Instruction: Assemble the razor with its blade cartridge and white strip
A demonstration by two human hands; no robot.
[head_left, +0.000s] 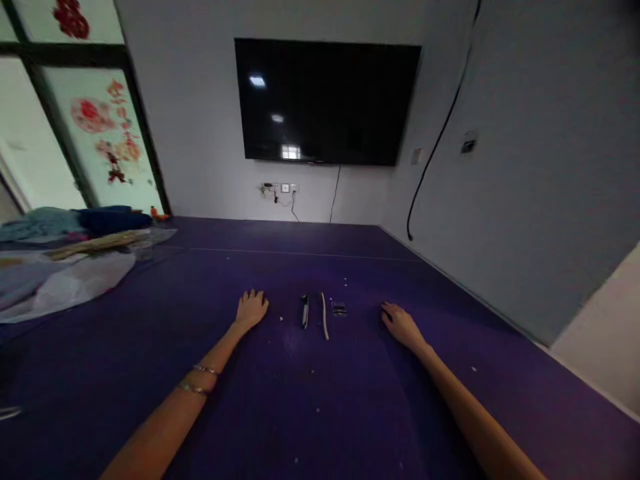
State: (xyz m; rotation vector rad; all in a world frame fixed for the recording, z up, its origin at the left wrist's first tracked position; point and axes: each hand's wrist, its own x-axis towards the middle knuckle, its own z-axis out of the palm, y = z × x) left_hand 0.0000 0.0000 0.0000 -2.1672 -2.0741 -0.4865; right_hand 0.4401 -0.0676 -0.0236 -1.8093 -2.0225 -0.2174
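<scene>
On the wide purple surface, my left hand lies palm down, its fingers straight and slightly spread, with nothing that I can see in them. My right hand rests across from it, also palm down, the fingers loosely extended and a little bent toward the middle; they appear to hold nothing, though what lies beneath either palm is hidden. Both seem set down flat simply to rest, and they stand well apart, leaving the middle open to view.

Between them lie three small things in a loose row: a slim dark-and-silver object, a pale, slightly bowed strip and a small packet with dark markings or contents. The first two point away from me, side by side without touching, probably so that either could be lifted without disturbing the other. The packet lies flat, just beside the strip's far half. My left hand is nearest the slim object; my right is nearest the packet, with a wider gap. I judge the row is central so both arms reach it equally.

Away to the left, a heap of cloth sits near the edge, perhaps pushed there to keep it clear of the small pieces.
</scene>
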